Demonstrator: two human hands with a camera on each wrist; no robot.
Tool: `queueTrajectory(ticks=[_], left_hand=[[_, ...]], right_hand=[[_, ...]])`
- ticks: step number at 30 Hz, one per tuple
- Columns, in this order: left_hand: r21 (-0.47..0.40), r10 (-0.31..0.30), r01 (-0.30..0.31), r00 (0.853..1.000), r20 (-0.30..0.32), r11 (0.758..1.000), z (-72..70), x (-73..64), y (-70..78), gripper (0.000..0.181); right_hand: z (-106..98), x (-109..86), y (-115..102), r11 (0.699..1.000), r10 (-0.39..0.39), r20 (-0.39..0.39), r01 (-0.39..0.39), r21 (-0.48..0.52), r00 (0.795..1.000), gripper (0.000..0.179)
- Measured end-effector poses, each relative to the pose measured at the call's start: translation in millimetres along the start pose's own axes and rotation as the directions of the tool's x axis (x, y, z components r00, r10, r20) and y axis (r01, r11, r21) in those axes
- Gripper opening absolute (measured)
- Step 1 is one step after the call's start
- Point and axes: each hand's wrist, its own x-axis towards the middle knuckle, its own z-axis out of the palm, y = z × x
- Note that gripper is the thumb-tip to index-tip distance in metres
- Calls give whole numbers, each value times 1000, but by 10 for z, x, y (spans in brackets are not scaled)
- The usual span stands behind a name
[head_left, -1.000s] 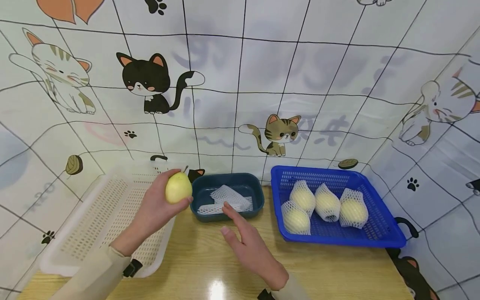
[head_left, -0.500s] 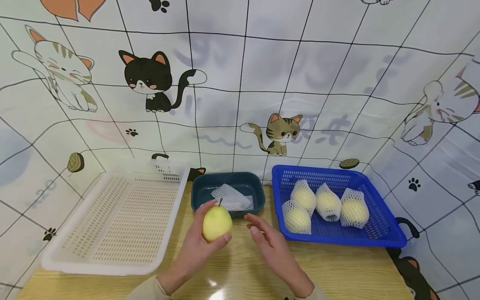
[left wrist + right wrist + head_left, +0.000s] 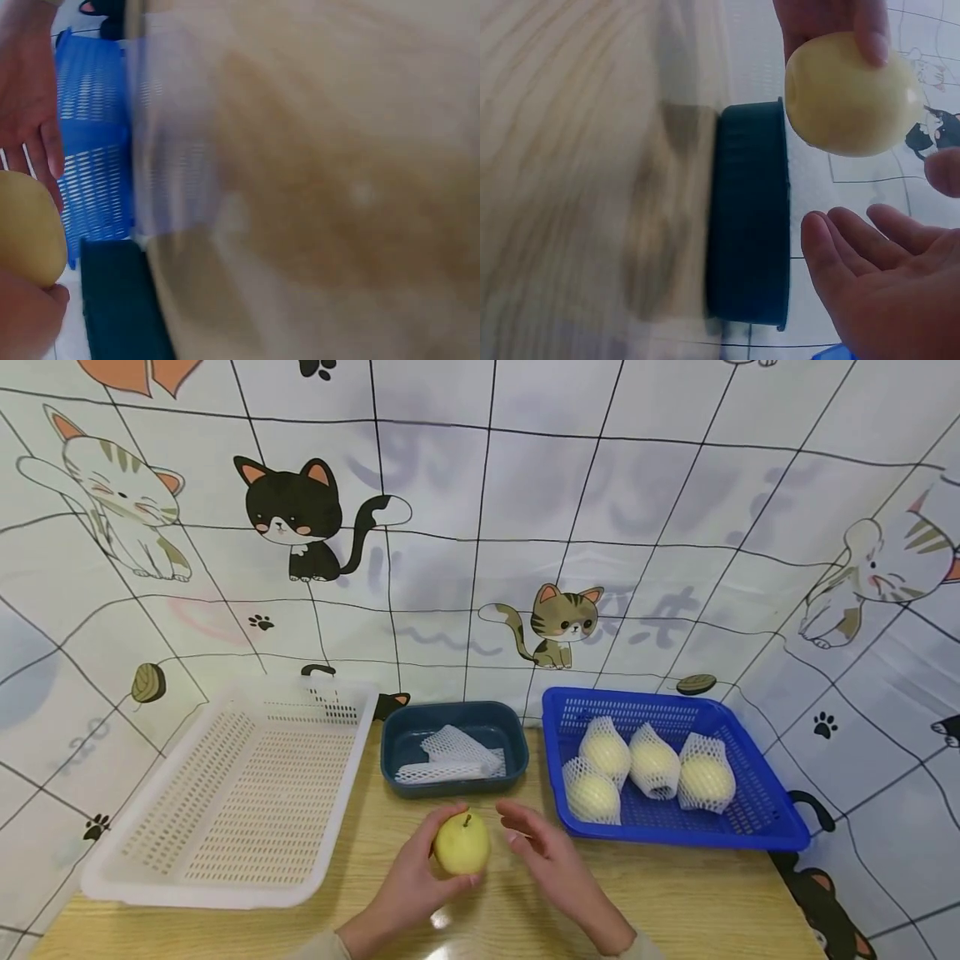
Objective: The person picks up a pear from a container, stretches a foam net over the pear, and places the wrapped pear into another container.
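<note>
A yellow-green pear (image 3: pixel 462 843) with a short stem is gripped in my left hand (image 3: pixel 411 878), thumb in front and fingers behind. It is held above the table, in front of the teal bin. To its right my right hand (image 3: pixel 551 864) hovers with fingers loosely bent, touching nothing. The right wrist view shows the pear (image 3: pixel 851 94) apart from the right hand (image 3: pixel 889 266). White foam net sleeves (image 3: pixel 457 756) lie in the teal bin (image 3: pixel 453 791). In the left wrist view the pear (image 3: pixel 28 229) shows only partly, at the left edge.
On the left stands a white perforated basket (image 3: pixel 318 860) with nothing visible inside. A blue basket (image 3: pixel 750 827) on the right holds several pears in foam nets (image 3: pixel 652 764). The wooden table (image 3: pixel 675 902) meets a cat-printed cloth (image 3: pixel 442 527) behind.
The left hand has carried the pear from over the white basket rightward and toward me, to in front of the teal bin. The right hand has drawn back and right, away from the bin.
</note>
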Motion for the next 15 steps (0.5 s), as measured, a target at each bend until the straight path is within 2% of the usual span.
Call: queueTrajectory(ticks=[4, 7, 11, 15], left_hand=[[96, 20, -23, 999, 31, 995, 47, -26, -133, 83], [118, -2, -6, 998, 68, 993, 58, -32, -199, 81], [149, -22, 7, 995, 102, 989, 52, -27, -246, 81], [209, -12, -19, 989, 147, 978, 53, -28, -254, 79]], right_hand=[[11, -3, 62, 1000, 23, 61, -22, -20, 998, 42], [10, -13, 101, 998, 38, 69, -35, -46, 997, 42], [5, -18, 142, 998, 53, 75, -50, -43, 996, 43], [11, -16, 174, 998, 51, 88, -48, -35, 995, 43]])
